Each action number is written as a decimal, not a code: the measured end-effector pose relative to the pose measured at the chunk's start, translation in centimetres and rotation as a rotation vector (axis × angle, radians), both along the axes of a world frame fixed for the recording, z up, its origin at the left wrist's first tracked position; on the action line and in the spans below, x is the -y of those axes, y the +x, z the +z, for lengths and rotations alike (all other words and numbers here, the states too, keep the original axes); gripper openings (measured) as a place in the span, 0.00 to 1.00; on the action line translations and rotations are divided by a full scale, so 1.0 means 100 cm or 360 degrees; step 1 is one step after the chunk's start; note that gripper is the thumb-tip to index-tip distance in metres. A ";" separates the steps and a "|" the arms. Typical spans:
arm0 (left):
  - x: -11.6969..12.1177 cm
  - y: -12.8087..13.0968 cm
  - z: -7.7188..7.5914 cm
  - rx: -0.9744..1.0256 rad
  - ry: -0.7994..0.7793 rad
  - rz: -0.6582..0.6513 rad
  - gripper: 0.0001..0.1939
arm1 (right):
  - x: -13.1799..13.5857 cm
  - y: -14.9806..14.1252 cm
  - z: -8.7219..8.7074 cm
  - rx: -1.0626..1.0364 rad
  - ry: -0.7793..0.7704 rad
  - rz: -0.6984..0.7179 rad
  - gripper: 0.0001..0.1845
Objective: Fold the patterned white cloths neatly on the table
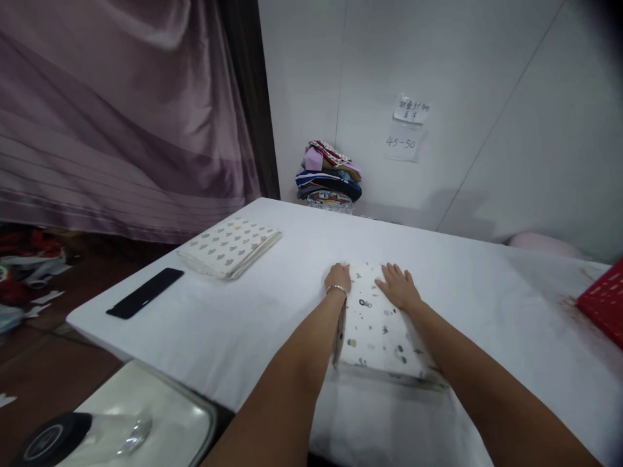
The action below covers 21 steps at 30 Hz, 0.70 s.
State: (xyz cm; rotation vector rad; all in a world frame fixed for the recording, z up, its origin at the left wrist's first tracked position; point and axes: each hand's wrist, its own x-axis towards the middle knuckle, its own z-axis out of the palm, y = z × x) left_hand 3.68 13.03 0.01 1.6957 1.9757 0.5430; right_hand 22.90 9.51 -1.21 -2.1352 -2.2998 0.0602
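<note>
Two hands on printed cloth, folded cloth and black slab leftward.

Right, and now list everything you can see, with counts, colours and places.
White-covered table: 1, white, centre
Folded printed cloth: 1, white, between hands
Folded leaf-or-cloud-print cloth: 1, white and grey, table's left
Flat oblong object: 1, black, table's left edge
Folded fabric pile: 1, multicoloured, by wall
Paper notes: 2, white, on wall
Panelled wall: 1, pale grey, back
Draped curtain: 1, mauve, upper left
Rounded object: 1, pink, behind table
Patterned object: 1, red, right edge
Glossy surface: 1, cream, lower left
Round-ended object: 1, black, on it
Floor scraps: uncountable, mixed, far left
Bracelet: 1, silvery, left wrist
Hands: 2, left, right, at cloth
</note>
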 end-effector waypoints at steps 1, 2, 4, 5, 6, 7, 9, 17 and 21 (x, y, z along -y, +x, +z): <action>-0.001 -0.001 0.000 0.0008 -0.0003 -0.0005 0.19 | 0.000 0.000 0.000 0.0002 -0.0003 0.0001 0.37; -0.003 -0.002 0.000 0.0017 -0.0012 -0.0010 0.19 | 0.001 0.000 0.001 0.0003 -0.0008 -0.0001 0.37; -0.008 -0.005 0.002 0.0040 -0.0047 -0.0022 0.19 | 0.001 0.000 0.003 0.0000 -0.0022 -0.0006 0.37; -0.010 -0.007 0.004 0.0052 -0.0071 -0.0029 0.18 | 0.001 -0.001 0.003 -0.0002 -0.0024 -0.0009 0.37; -0.011 -0.008 0.007 0.0063 -0.0090 -0.0034 0.17 | 0.001 -0.001 0.004 -0.0004 -0.0022 -0.0009 0.37; -0.011 -0.008 0.011 0.0072 -0.0097 -0.0039 0.16 | 0.001 -0.001 0.004 -0.0007 -0.0014 -0.0008 0.37; -0.003 -0.007 0.020 0.0082 -0.0062 -0.0054 0.16 | 0.000 -0.001 0.003 -0.0009 0.0003 -0.0005 0.37; 0.072 0.005 0.008 -0.0207 0.0173 -0.0731 0.29 | 0.000 0.001 -0.004 -0.0026 0.0037 0.0011 0.37; 0.077 0.001 -0.004 -0.0227 0.0135 -0.0725 0.30 | -0.001 0.000 -0.001 -0.0044 0.0033 0.0008 0.37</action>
